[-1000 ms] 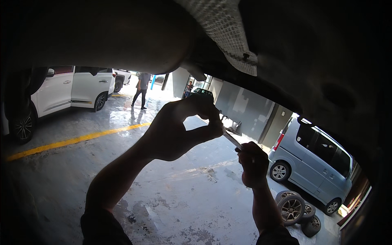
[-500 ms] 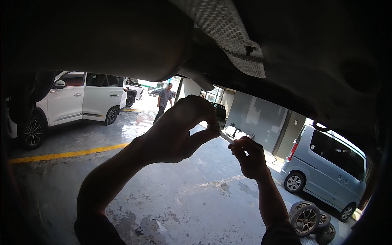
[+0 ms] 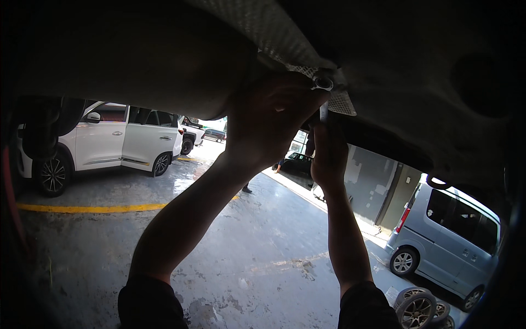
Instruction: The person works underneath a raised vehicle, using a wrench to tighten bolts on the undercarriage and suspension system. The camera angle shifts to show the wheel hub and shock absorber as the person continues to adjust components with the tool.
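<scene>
Overhead, the dark underside of a vehicle carries a dimpled metal heat shield. A wrench stands nearly upright, its round head against the shield. My right hand is closed round the lower part of its handle. Beside the wrench's head, my left hand is raised with its fingers bent and pressed to it. Shadow hides most of the left fingers, and the fastener under the head cannot be made out.
A large dark rounded part hangs at upper left. Beyond are a white car with a door ajar, a light blue van and stacked wheels on the worn floor. A person's leg shows behind my left arm.
Both hands have risen from below the vehicle to the heat shield, bringing the wrench's head up against it. The walking person is now mostly hidden behind my left arm.
</scene>
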The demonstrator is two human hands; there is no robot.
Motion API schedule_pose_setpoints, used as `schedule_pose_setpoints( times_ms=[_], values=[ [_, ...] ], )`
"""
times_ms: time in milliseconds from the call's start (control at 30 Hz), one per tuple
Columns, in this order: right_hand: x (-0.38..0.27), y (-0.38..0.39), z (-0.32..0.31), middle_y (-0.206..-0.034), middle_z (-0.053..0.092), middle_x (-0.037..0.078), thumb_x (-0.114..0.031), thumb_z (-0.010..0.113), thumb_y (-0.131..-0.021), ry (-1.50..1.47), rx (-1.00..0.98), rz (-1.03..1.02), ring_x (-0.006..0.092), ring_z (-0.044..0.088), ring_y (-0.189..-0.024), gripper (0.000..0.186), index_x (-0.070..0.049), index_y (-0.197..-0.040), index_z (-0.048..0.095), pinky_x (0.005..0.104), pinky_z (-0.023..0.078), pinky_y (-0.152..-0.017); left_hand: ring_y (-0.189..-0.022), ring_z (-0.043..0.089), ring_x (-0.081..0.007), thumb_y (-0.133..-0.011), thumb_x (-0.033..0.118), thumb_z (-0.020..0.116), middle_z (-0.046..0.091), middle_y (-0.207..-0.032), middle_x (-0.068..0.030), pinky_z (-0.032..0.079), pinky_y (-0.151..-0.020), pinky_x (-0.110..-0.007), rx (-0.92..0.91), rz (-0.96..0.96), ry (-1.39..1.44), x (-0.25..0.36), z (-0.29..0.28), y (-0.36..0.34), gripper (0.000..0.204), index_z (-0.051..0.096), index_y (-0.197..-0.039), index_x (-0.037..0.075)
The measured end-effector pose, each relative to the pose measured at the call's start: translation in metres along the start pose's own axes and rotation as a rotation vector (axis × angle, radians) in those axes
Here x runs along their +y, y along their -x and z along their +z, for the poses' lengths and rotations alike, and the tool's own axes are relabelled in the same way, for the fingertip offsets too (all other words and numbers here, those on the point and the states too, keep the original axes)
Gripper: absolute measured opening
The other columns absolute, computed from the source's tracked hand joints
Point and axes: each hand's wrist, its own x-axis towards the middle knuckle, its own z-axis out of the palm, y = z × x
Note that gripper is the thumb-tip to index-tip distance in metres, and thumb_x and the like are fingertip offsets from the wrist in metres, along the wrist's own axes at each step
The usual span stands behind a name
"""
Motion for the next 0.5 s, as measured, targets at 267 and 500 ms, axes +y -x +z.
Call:
schedule_pose_setpoints(
  times_ms=[267,500],
  values=[
    [0.007,-0.007,-0.023,-0.086,0.065,0.014,-0.006,0.054,-0.091,0.392,0.104,-0.3,0.0267,0.064,-0.075,0.012,-0.002,-0.097,0.064,0.0346,0.05,-0.065,-0.082,0.071,-0.0163,-0.086,0.01,0.071,0.072,-0.086,-0.0094,0.058,-0.071,-0.028,0.041,0.001,-0.108,0.008,0.005,-0.006,0.013,0.068,-0.096,0.002],
    [-0.01,-0.014,-0.08,-0.084,0.066,0.013,-0.017,0.062,-0.091,0.446,0.169,-0.214,0.0257,0.064,-0.073,0.015,-0.003,-0.095,0.067,0.0364,0.049,-0.067,-0.08,0.071,-0.0154,-0.086,0.012,0.072,0.072,-0.084,-0.0088,0.059,-0.068,-0.027,-0.012,0.071,-0.16,0.011,0.013,-0.005,0.015,0.069,-0.098,0.004]
  ],
)
